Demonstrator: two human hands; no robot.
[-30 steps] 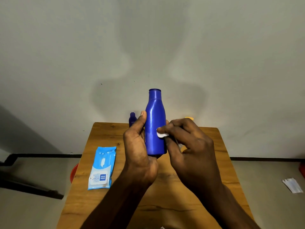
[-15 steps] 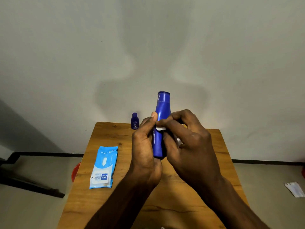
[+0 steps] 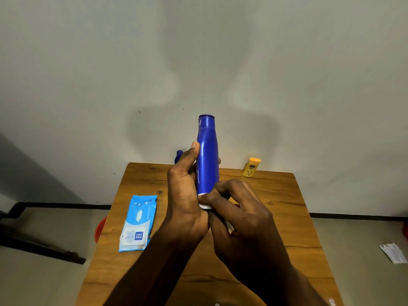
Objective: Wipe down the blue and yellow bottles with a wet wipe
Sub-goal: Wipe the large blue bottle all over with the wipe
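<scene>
Apparently right hand (image 3: 240, 219) wipes (white wipe (image 3: 205, 206)) blue bottle (image 3: 208, 160).

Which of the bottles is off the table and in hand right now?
The tall blue bottle, held up by the left hand. The yellow bottle and the small blue bottle stand at the table's far edge.

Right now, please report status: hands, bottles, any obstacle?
Left hand grips blue bottle, upright. Right hand pinches wet wipe at bottle base. Yellow bottle untouched, table's far edge. No obstacle seen.
</scene>
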